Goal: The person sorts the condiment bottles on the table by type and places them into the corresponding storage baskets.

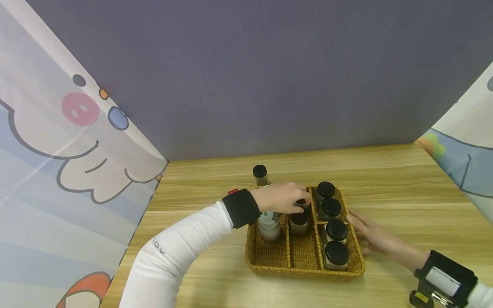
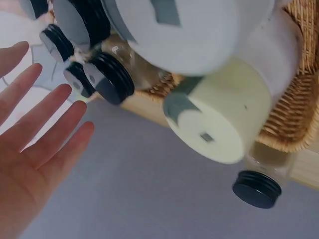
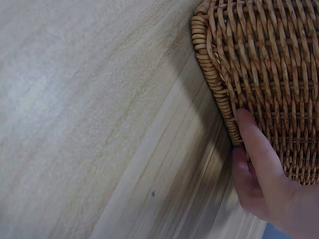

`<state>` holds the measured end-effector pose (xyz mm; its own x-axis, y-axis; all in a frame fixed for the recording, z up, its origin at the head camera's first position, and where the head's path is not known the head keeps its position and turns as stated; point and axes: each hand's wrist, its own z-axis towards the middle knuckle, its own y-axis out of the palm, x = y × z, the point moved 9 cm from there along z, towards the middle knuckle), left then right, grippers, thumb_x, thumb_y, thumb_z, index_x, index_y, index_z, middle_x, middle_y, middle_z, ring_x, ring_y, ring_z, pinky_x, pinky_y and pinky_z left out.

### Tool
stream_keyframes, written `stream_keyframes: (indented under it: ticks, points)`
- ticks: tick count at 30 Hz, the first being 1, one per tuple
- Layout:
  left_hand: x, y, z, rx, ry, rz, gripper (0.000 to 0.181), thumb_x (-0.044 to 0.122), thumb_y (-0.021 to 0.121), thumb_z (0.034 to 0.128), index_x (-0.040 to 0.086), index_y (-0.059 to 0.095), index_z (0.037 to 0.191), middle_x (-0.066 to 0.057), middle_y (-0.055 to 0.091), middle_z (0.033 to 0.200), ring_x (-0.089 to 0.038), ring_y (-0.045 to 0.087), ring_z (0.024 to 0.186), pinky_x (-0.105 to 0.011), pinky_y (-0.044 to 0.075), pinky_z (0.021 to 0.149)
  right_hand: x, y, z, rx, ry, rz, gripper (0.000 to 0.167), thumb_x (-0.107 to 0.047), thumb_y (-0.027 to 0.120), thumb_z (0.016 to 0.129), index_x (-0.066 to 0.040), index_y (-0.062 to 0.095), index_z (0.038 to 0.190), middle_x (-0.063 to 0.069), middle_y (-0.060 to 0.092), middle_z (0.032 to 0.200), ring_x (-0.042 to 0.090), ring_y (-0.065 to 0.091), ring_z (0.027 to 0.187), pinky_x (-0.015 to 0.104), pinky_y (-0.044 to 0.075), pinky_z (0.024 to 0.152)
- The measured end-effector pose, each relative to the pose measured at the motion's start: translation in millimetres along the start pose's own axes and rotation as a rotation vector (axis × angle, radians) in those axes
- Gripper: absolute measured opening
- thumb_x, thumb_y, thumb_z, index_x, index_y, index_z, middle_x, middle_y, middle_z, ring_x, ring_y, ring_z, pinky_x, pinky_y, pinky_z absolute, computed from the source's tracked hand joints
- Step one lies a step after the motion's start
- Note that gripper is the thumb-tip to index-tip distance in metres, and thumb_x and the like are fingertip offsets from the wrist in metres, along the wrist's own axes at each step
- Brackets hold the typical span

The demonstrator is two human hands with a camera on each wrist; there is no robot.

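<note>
My left hand [image 1: 283,198] reaches over the woven basket [image 1: 269,270], just above the black-lidded jar [image 1: 298,229] in its middle section. In the left wrist view the fingers [image 2: 55,107] are spread and straight, with nothing between them. A pale container [image 1: 269,231] stands in the left section; one with a yellowish-white end [image 2: 219,119] shows up close below the left wrist. My right hand [image 1: 371,235] touches the outer right wall of the basket; in the right wrist view its fingers [image 3: 259,147] rest on the weave near the braided edge.
Several black-lidded jars [image 1: 336,253] line the right section. Another black-lidded jar [image 1: 260,175] stands on the wooden table [image 1: 208,188] behind the basket. A grey panel [image 1: 262,85] rises along the back, with printed cartoon sheets [image 1: 46,179] at the sides.
</note>
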<state>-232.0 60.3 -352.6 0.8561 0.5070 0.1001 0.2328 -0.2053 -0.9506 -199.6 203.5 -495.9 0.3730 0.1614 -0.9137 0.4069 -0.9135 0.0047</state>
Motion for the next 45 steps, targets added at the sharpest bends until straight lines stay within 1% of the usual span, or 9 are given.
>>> stream_keyframes:
  ticks: [5,11,14,17,20,27,31,37,45]
  points:
    - [-15.7,-7.2,-2.8,0.049,-0.047,-0.020,0.027,0.025,0.055,0.0879,0.016,0.057,0.113,-0.004,0.049,0.124,-0.014,0.051,0.107,-0.019,0.042,0.084,0,0,-0.4,-0.004,-0.002,-0.003,0.070,-0.040,0.029,0.096,-0.005,-0.013,0.139,0.042,0.012,0.133,0.053,0.032,0.115,0.052,0.047,0.077]
    - [-35.5,-14.5,-7.3,0.121,-0.083,0.002,0.027,0.026,0.055,0.0883,0.015,0.058,0.113,-0.002,0.053,0.116,-0.014,0.053,0.101,-0.021,0.044,0.081,0,-1,-0.6,0.004,-0.003,-0.011,0.069,-0.040,0.029,0.096,-0.005,-0.013,0.140,0.043,0.012,0.132,0.053,0.033,0.115,0.051,0.047,0.077]
    - [-47.2,-18.1,-9.1,0.154,-0.111,-0.008,0.026,0.025,0.055,0.0883,0.015,0.059,0.111,-0.003,0.055,0.113,-0.015,0.054,0.098,-0.022,0.045,0.080,0,0,-0.4,0.002,-0.008,-0.007,0.069,-0.039,0.029,0.096,-0.006,-0.013,0.140,0.043,0.013,0.132,0.052,0.034,0.114,0.051,0.047,0.076]
    - [-59.9,-20.5,-10.1,0.179,-0.136,-0.024,0.024,0.022,0.055,0.0881,0.013,0.060,0.110,-0.004,0.056,0.112,-0.016,0.054,0.100,-0.023,0.045,0.083,-1,0,-0.5,0.001,-0.012,-0.004,0.069,-0.039,0.029,0.096,-0.005,-0.013,0.139,0.043,0.013,0.132,0.052,0.035,0.114,0.051,0.047,0.076]
    - [-73.3,-20.3,-11.4,0.192,-0.164,-0.044,0.023,0.019,0.055,0.0877,0.011,0.060,0.109,-0.005,0.056,0.114,-0.017,0.053,0.103,-0.025,0.044,0.086,-1,0,-0.9,0.002,-0.016,-0.002,0.069,-0.039,0.029,0.096,-0.005,-0.013,0.139,0.043,0.013,0.132,0.052,0.035,0.114,0.051,0.047,0.077]
    - [-103.6,-13.5,-17.2,0.200,-0.241,-0.165,0.023,0.016,0.056,0.0877,0.008,0.059,0.109,-0.007,0.054,0.118,-0.021,0.050,0.107,-0.028,0.042,0.088,-2,1,-1.7,-0.005,0.000,0.020,0.070,-0.039,0.029,0.096,-0.005,-0.014,0.139,0.042,0.007,0.133,0.054,0.029,0.116,0.052,0.046,0.078]
    - [-116.9,-9.8,-19.5,0.216,-0.269,-0.168,0.024,0.014,0.057,0.0868,0.008,0.059,0.110,-0.008,0.055,0.117,-0.022,0.050,0.107,-0.029,0.042,0.089,-2,2,-2.6,-0.011,0.011,0.029,0.071,-0.040,0.030,0.096,-0.005,-0.015,0.139,0.042,0.002,0.134,0.056,0.024,0.117,0.053,0.046,0.079]
    - [-129.9,-4.3,-19.5,0.249,-0.274,-0.145,0.025,0.010,0.061,0.0832,0.005,0.060,0.108,-0.009,0.057,0.112,-0.023,0.052,0.104,-0.030,0.042,0.090,-1,2,-2.0,-0.019,0.015,0.034,0.071,-0.039,0.029,0.096,-0.005,-0.015,0.139,0.042,0.003,0.134,0.056,0.023,0.117,0.053,0.046,0.079]
    - [-138.3,1.6,-17.6,0.234,-0.293,-0.125,0.027,0.013,0.062,0.0833,0.007,0.060,0.109,-0.010,0.056,0.111,-0.023,0.052,0.102,-0.030,0.043,0.088,0,0,-0.7,-0.012,0.019,0.028,0.071,-0.040,0.030,0.096,-0.005,-0.015,0.139,0.042,0.005,0.133,0.056,0.025,0.117,0.053,0.046,0.078]
